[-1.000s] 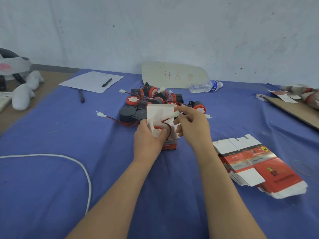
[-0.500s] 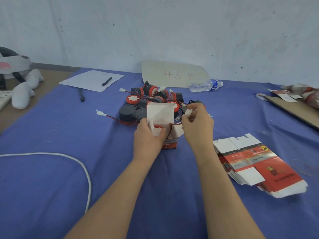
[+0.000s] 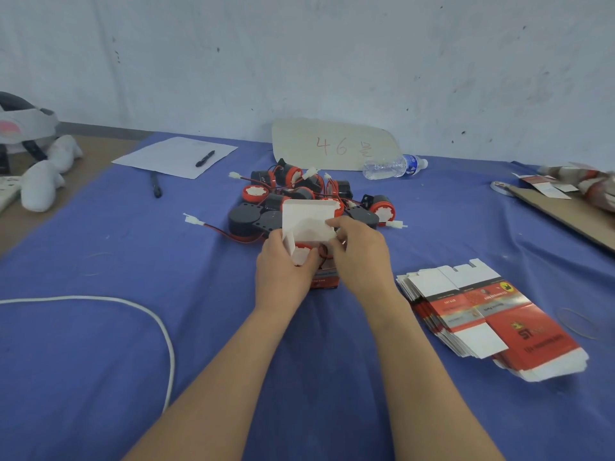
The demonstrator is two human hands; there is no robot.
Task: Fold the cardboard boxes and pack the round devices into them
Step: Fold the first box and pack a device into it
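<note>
A small carton (image 3: 324, 281) is standing upright on the blue cloth (image 3: 133, 377) at mid-table. Its lower part is showing red print with lettering too small to read. Its white lid flap (image 3: 307, 221) is standing open and leaning away from the person, with a narrow side tab sticking up at the left edge. A round device (image 3: 301, 253) is sitting in the mouth of the carton, showing a red rim around a white centre, and a loop of red wire (image 3: 322, 251) is curling out beside it.

The left hand (image 3: 283, 274) is gripping the carton from the left, fingers curled round its wall and the thumb pressing against the device's rim. The right hand (image 3: 361, 257) is meeting the carton from the right. Its forefinger is lying on the inner face of the flap while the other fingers are curling in at the opening next to the wire. Whether they are pinching anything cannot be told.

Just behind the carton, a heap of round devices (image 3: 289, 191) is lying on the cloth, black-bodied with red-and-white faces and trailing red wires with white plugs. To the right of the right forearm, well apart from the carton, a stack of flat cartons (image 3: 482, 314) in red and white is fanning out. Farther back, a clear water bottle (image 3: 396, 166) is lying on its side beside a cardboard sheet (image 3: 332, 144) marked "46".
</note>
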